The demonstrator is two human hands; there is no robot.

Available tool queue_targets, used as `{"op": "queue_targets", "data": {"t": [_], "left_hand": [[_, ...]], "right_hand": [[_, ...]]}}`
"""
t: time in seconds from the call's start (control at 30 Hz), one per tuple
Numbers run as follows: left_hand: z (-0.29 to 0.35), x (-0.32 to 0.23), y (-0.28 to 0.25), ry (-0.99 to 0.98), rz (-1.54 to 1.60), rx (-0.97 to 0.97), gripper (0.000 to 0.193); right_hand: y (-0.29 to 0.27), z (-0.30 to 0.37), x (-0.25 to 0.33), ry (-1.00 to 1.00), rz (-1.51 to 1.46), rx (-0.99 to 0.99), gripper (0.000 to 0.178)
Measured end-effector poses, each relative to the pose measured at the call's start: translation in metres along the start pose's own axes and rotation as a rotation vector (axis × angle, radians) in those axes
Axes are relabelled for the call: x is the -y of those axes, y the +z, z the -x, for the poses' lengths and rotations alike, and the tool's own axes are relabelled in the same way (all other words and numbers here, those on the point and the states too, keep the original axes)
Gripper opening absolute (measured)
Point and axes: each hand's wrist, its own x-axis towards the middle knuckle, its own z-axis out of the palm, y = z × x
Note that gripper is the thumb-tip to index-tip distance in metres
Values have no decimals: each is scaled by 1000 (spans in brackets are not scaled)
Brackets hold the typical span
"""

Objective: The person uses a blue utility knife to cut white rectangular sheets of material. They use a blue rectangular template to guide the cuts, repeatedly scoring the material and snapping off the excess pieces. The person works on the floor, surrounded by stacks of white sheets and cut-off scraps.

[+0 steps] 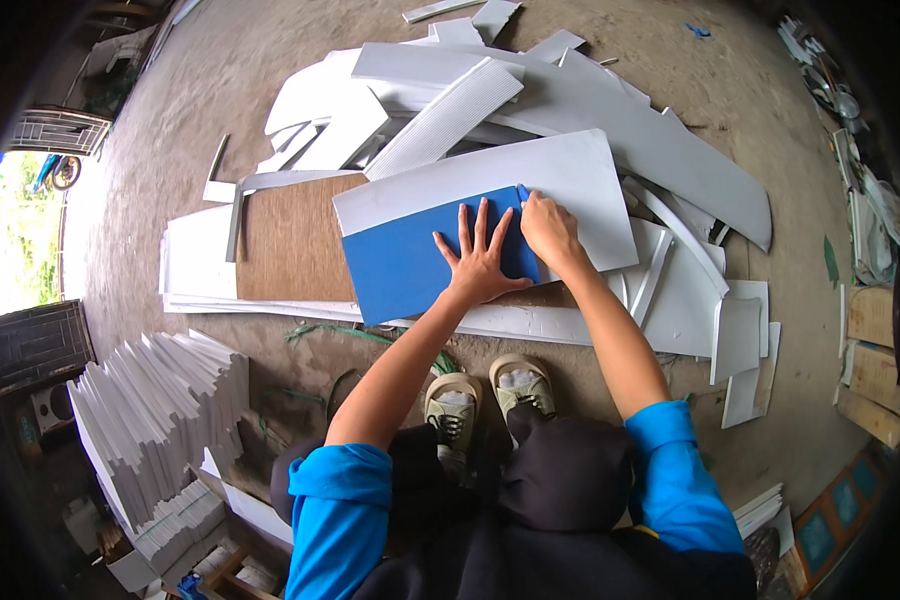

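Note:
My left hand (480, 264) lies flat with fingers spread on a blue rectangular board (395, 262). Under that board is a white sheet (570, 168), set at a slant and showing past the board's far and right sides. At the board's far right corner, my right hand (550, 230) is closed around a slim blue tool (523, 193). Its tip meets the right edge of the board, but most of the tool is hidden in my fingers, so its exact kind is unclear. Beneath both lies a brown wood-grain panel (295, 240).
White offcuts (590, 95) lie heaped beyond the work, with curved strips (680, 235) at the right. Stacked white sheets (160, 410) stand at the near left. Green cord (345, 332) trails by my shoes (453, 410). Cardboard boxes (872, 365) line the right side.

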Motion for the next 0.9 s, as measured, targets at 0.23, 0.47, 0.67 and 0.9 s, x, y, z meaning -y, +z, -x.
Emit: {"op": "queue_targets", "data": {"t": [0.23,0.47,0.67,0.9], "left_hand": [[-7,4,-3,6,-2,-25,114],[0,0,2,-1,41,-43,116],[3,0,3,1,70,-97,112],[5,-3,0,-21,70,-53,114]], "right_hand": [[-6,-11,10,-7,-6,-1,26],[-25,-14,20,106,22,298,24],[-1,38,0,144,-66,226,25],[12,102,-18,111,-23,205,25]]}}
